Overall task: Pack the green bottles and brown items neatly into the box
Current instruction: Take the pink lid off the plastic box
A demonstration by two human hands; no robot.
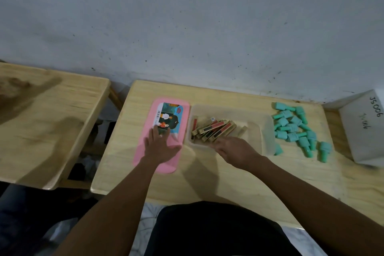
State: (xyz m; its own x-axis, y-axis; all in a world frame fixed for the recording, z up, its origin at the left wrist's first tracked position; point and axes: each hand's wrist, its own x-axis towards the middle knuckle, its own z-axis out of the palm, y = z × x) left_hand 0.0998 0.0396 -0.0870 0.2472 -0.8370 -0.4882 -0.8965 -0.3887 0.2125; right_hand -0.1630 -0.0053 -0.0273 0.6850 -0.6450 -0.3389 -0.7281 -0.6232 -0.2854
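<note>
Palm of left hand (161, 145) flat on pink lid (159, 165) — right hand (235, 150) slack-fingered at translucent box (267, 131) rim

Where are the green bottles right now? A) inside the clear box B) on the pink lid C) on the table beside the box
C: the green bottles lie heaped on the table right of the clear box, which holds only brown items.

A pale wooden desk (207, 174) stands against a scuffed grey-white wall (187, 27). On the desk lies a pink lid (184, 124). Left of the desk is a second wooden desk (52, 110), and at its right end a white carton (363, 131) marked JS006.
</note>
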